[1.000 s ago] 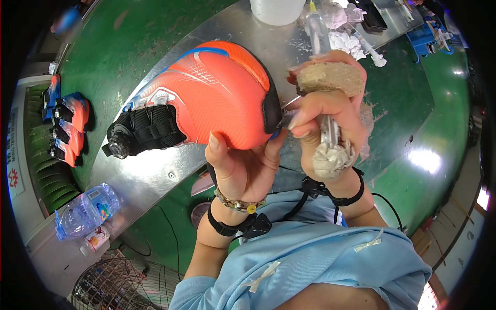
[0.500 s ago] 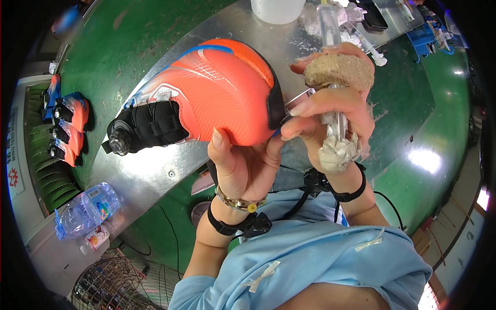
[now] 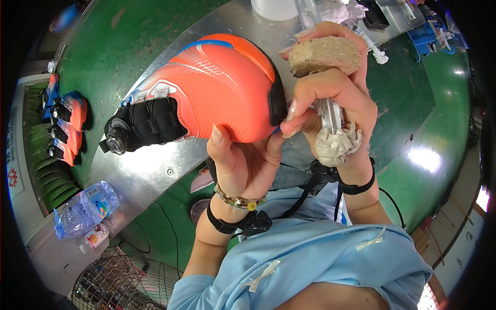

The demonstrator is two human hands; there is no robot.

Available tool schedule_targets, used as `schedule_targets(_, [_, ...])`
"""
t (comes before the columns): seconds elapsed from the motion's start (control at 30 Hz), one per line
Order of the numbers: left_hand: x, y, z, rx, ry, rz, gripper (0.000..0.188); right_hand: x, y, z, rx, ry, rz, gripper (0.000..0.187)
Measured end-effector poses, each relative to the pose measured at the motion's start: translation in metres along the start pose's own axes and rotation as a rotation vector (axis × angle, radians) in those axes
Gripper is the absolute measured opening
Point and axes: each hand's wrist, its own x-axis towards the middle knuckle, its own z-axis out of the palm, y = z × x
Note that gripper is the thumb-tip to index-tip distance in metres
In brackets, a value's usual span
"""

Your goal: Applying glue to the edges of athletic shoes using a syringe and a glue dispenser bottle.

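Note:
An orange-red sports shoe (image 3: 222, 90) with a black laced upper part and a round black dial lies on its side above the metal bench. My left hand (image 3: 243, 168) grips it from below, thumb on the orange surface, fingers behind. My right hand (image 3: 343, 95) is closed around a rough beige block (image 3: 325, 56) and a clear stick-like tool (image 3: 335, 121). Wadded whitish material (image 3: 337, 145) wraps the tool's lower end. The right thumb and forefinger tips are close together at the shoe's black-trimmed end; whether they pinch anything there I cannot tell.
Several similar shoes (image 3: 70, 121) stand on a green rack at the left. A clear plastic bottle (image 3: 85, 209) lies on the metal bench (image 3: 155, 183). A white tub (image 3: 274, 9) and a black phone-like item (image 3: 374, 15) are at the far side. A wire basket (image 3: 124, 284) is lower left.
My right hand has turned and lifted slightly, and the beige block has shifted up and left. A shiny strip by its fingers no longer shows. The shoe has moved only slightly.

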Motion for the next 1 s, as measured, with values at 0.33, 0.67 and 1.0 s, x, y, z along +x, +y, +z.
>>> schedule_targets(0.33, [0.000, 0.001, 0.003, 0.089, -0.040, 0.029, 0.078, -0.012, 0.001, -0.004, -0.005, -0.006, 0.083, 0.028])
schedule_targets(0.67, [-0.001, 0.002, 0.004, 0.016, -0.061, 0.025, 0.076, -0.015, 0.011, -0.013, -0.105, 0.135, -0.022, 0.026])
schedule_targets(1.0, [0.030, 0.118, 0.007, 0.061, 0.024, 0.006, 0.062, -0.018, 0.027, -0.052, -0.080, 0.213, 0.153, 0.024])
